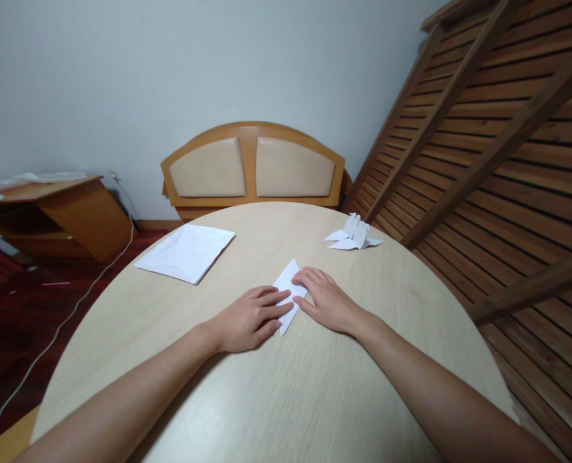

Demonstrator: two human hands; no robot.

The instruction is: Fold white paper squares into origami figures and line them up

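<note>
A small folded piece of white paper lies on the round table between my two hands, its pointed ends facing away from me and toward me. My left hand rests palm down at its left side, fingers spread and fingertips on the paper. From the right, my right hand touches the paper with its fingertips, thumb apart from the other fingers. The fingers hide part of the paper's side edges.
A stack of white paper sheets lies at the table's far left. Folded paper cranes sit at the far right. Beyond stand a padded headboard, a wooden desk and a slatted wooden frame.
</note>
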